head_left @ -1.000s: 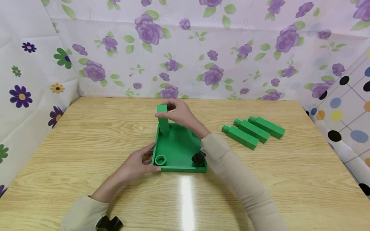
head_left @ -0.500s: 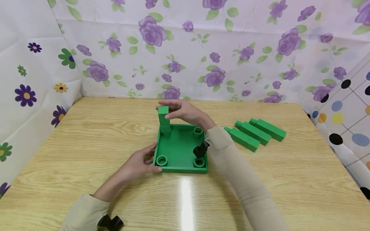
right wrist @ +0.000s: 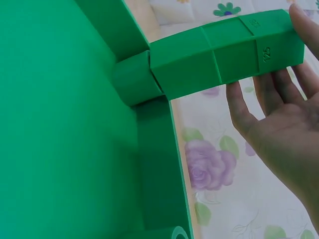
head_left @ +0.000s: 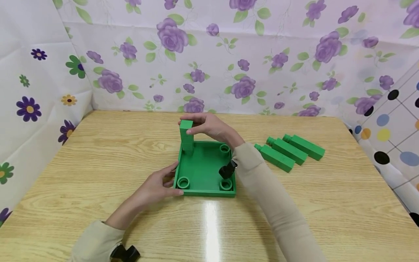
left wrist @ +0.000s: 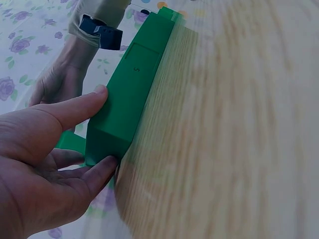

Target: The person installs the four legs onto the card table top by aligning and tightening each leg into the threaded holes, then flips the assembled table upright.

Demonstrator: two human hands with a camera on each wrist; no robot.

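A square green leg [head_left: 187, 134] stands upright at the far left corner of a shallow green tray [head_left: 204, 169]. My right hand [head_left: 213, 127] holds its top between thumb and fingers. In the right wrist view, the leg [right wrist: 232, 52] meets a round socket [right wrist: 134, 79] at the tray's corner, and a narrow gap shows between them. My left hand [head_left: 156, 185] grips the tray's near left corner, thumb on the near wall and fingers along the left side. The left wrist view shows that thumb and fingers against the tray's outer wall [left wrist: 127, 74].
Round sockets sit in the tray's other corners: near left [head_left: 183, 183], near right [head_left: 226, 185] and far right [head_left: 224, 148]. Three loose green legs [head_left: 289, 151] with threaded ends lie side by side on the wooden table [head_left: 294, 207], right of the tray. Flowered sheets [head_left: 209, 65] hang behind.
My right thumb has shifted from across the leg's front to its right side, and the leg is turned slightly. My left hand keeps its hold on the tray's corner.
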